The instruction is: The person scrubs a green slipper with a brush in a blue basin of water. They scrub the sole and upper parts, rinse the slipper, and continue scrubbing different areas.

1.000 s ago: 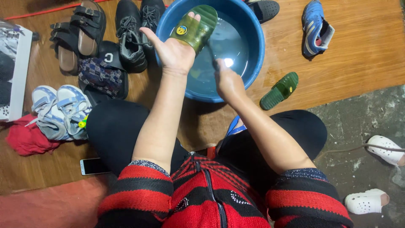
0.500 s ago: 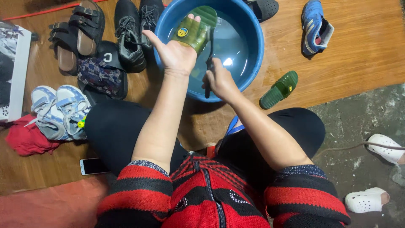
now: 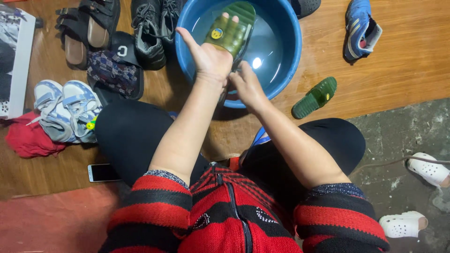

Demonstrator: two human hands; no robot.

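Over the blue basin point(image 3: 286, 56) of water, the left hand point(image 3: 208, 58) grips a small green slipper point(image 3: 230, 29) — sole up, tilted. Just beside it, the right hand point(image 3: 248, 86) curls loosely; whether it holds anything I cannot tell. Its matching green slipper point(image 3: 315, 97) lies on the wooden floor point(image 3: 403, 61), near a blue shoe point(image 3: 360, 29).

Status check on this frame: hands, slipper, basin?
Left hand grips green slipper above blue basin of water. Right hand at slipper's heel end, grip unclear. Matching slipper lies on floor beside basin.
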